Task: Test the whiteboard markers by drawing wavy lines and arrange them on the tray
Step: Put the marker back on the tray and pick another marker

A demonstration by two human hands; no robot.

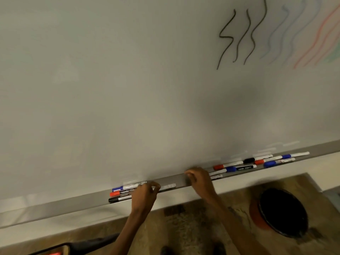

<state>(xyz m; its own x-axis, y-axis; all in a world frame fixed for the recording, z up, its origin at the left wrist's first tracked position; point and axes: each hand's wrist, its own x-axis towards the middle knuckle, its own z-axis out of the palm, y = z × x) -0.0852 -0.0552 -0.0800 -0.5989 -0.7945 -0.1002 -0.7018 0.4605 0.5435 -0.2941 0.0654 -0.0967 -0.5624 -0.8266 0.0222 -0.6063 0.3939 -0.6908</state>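
Note:
A grey tray [180,180] runs along the bottom of the whiteboard [128,89]. At its left lie a blue-capped marker [117,189], a red-capped marker [115,193] and a black marker [115,200], side by side. My left hand [145,195] is over their right ends, its fingers pinching a white-bodied marker [168,186] that lies on the tray. My right hand [198,179] rests on the tray with fingers curled, covering the ends of two markers [217,175]. Several more red, blue and black markers [246,167] lie loosely to the right.
Black, blue, red and green wavy lines [250,35] are on the board's upper right. Below the tray is a patterned carpet with a round black-topped object [283,212] at the right. A dark object with an orange part [55,252] sits at the bottom left.

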